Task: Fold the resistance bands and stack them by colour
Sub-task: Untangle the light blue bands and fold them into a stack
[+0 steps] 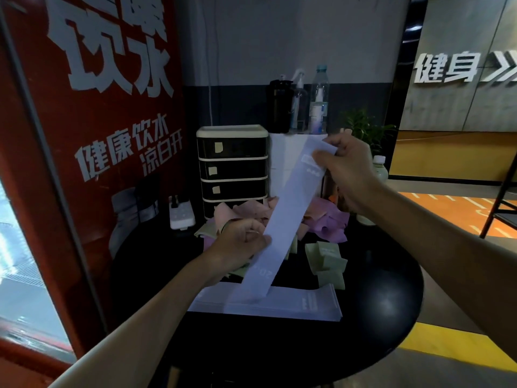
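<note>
Held band: a pale lilac resistance band (293, 203) is stretching on a slant between the two hands, above the counter, its lower end hanging just over the folded stack.
Left grip: the left grip (237, 247) is pinching the band's lower part, fingers curling onto its edge.
Right grip: the right grip (349, 175) is clasping the band's upper end between thumb and fingers, higher and farther back.
Folded stack: a flat pile of pale lilac bands (293, 306) is lying at the near middle of the counter.
Green bands: a few folded green bands (327, 259) are sitting just behind the stack's right end.
Loose heap: pink, purple and green bands (327, 219) are lying tangled at the back, in front of the drawer unit.
Counter: a round black counter (377, 303) is carrying all of this.
Drawer unit: a black drawer unit (232, 166) with a cream top and paper tags is standing at the rear.
Power strip: a white power strip (181, 214) is lying left of the drawers.
Bottles: a dark flask (279, 105), a spray bottle (299, 102) and a clear water bottle (319, 99) are standing on a white block (285, 152) beside the drawers.
Plant: a leafy plant (363, 130) is showing behind the right grip.
Left side: a red panel (112, 169) with white characters is filling the wall.
Right side: a grey wall (453, 110) is bearing raised white characters; an orange floor (447, 211) is spreading below.
</note>
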Tool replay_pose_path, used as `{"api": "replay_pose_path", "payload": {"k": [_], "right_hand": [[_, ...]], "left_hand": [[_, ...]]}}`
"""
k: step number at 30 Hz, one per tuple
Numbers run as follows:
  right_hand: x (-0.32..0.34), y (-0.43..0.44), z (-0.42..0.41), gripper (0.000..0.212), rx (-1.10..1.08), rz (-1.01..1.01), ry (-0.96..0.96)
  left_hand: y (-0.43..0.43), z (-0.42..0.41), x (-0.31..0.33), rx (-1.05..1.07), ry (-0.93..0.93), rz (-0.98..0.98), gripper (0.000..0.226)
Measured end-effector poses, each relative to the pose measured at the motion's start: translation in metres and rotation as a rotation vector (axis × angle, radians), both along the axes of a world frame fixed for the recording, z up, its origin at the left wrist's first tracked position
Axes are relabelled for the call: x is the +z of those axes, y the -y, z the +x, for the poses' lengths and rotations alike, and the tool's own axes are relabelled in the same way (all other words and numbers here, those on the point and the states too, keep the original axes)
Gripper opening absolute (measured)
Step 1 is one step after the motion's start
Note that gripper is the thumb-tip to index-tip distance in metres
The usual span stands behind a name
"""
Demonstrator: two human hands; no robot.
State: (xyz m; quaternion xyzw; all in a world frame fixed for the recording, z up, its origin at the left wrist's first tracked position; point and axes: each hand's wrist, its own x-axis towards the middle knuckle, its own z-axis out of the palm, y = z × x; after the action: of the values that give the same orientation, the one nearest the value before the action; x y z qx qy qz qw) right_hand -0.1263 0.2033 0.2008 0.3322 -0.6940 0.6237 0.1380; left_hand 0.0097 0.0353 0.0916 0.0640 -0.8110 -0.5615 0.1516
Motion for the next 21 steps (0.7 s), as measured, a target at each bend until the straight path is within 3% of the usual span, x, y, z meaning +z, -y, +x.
{"api": "replay_pose_path", "payload": {"k": [2,5,8,9,12,18,21], "right_hand": [[-0.005,-0.006,-0.006,0.009,-0.009,-0.012,0.038],[-0.015,-0.017,-0.013,0.023,-0.015,-0.028,0.099],[-0.03,-0.027,-0.013,0.031,-0.033,-0.034,0.135],[-0.035,-0.03,-0.012,0.032,-0.035,-0.032,0.16],[-0.053,-0.041,-0.007,0.028,-0.004,-0.027,0.239],[-0.095,-0.054,0.005,0.02,-0.001,0.177,0.245],[-0.119,-0.057,0.007,0.02,-0.035,0.287,0.233]], "left_hand": [[0.007,0.007,-0.002,-0.032,0.016,0.008,0.004],[0.018,0.017,-0.006,-0.072,0.091,-0.015,0.021],[0.032,0.026,-0.011,-0.068,0.156,-0.083,0.012],[0.035,0.03,-0.01,-0.055,0.168,-0.1,0.008],[0.048,0.04,-0.006,-0.016,0.17,-0.183,0.033],[0.078,0.055,-0.005,0.105,0.111,-0.246,0.009],[0.085,0.06,-0.004,0.176,0.096,-0.267,0.015]]}}
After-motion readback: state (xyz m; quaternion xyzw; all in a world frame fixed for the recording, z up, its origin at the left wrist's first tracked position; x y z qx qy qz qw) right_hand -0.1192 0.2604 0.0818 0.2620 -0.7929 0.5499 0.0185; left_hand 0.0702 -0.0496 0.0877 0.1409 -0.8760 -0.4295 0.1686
